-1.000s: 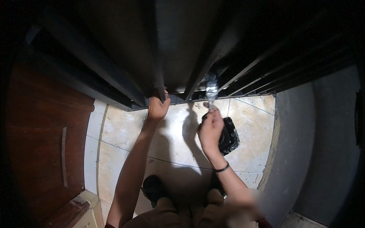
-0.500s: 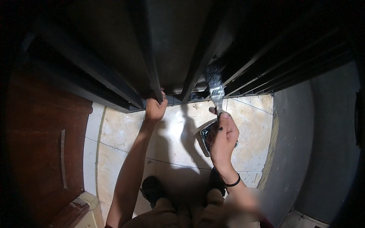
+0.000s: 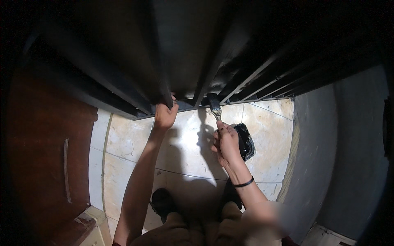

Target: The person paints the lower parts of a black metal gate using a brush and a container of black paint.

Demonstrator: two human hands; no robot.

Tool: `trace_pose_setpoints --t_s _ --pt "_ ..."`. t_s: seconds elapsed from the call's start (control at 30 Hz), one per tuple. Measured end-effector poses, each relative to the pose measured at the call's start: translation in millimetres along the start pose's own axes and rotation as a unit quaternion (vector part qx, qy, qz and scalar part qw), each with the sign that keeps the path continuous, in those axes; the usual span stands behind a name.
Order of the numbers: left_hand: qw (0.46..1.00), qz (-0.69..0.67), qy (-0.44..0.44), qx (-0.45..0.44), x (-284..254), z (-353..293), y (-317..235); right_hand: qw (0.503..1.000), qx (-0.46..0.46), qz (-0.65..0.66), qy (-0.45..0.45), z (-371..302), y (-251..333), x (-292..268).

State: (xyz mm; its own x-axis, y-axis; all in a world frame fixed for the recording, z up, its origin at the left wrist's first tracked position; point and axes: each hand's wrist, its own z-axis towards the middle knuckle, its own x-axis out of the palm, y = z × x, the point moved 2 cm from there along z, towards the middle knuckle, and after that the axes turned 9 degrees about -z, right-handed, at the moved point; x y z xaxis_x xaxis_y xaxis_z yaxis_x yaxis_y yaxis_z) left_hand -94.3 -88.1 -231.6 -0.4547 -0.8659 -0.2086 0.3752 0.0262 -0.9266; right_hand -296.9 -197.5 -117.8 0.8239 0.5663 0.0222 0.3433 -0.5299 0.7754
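Observation:
A black metal gate (image 3: 184,53) with upright bars fills the top of the view. My left hand (image 3: 165,116) grips one of its bars near the bottom. My right hand (image 3: 225,141) holds a paintbrush (image 3: 214,107) upright, its dark bristles against the lower part of a bar. A black tray of dark paint (image 3: 245,141) lies on the tiled floor just right of my right hand. A dark band circles my right wrist.
Pale marble floor tiles (image 3: 131,143) lie below the gate. A brown wooden door (image 3: 45,156) stands at the left. A grey wall (image 3: 340,156) curves along the right. My feet (image 3: 163,201) show at the bottom.
My right hand has lifted from the paint tray and brought the brush up to the bottom of the gate bars. My left hand has kept its grip on the bar.

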Motion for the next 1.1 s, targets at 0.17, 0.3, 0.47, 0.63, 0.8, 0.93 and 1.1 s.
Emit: trace_pose_setpoints --t_s 0.17,0.3,0.47,0.63,0.8,0.93,1.1 --pt "0.999 -0.026 0.025 -0.021 -2 1 -4 0.999 -0.003 -0.014 0.032 22 9 6" --pt "0.997 0.033 0.038 -0.054 1 3 -3 0.993 -0.064 -0.096 -0.004 47 -14 -4" --pt "0.995 0.016 0.063 -0.074 3 4 -9 0.973 -0.117 -0.194 0.036 92 -5 -9" --pt "0.993 0.012 0.082 -0.086 12 0 3 0.991 -0.004 -0.111 0.074 103 15 -11" --pt "0.99 0.054 0.079 -0.102 -3 -1 -9 0.918 -0.351 -0.142 0.121 62 53 -25" --pt "0.991 0.05 0.062 -0.111 3 -2 -11 0.947 -0.267 -0.085 0.16 88 40 -36" --pt "0.991 0.044 0.063 -0.114 8 -3 -12 0.924 -0.243 0.014 0.296 94 53 -27"
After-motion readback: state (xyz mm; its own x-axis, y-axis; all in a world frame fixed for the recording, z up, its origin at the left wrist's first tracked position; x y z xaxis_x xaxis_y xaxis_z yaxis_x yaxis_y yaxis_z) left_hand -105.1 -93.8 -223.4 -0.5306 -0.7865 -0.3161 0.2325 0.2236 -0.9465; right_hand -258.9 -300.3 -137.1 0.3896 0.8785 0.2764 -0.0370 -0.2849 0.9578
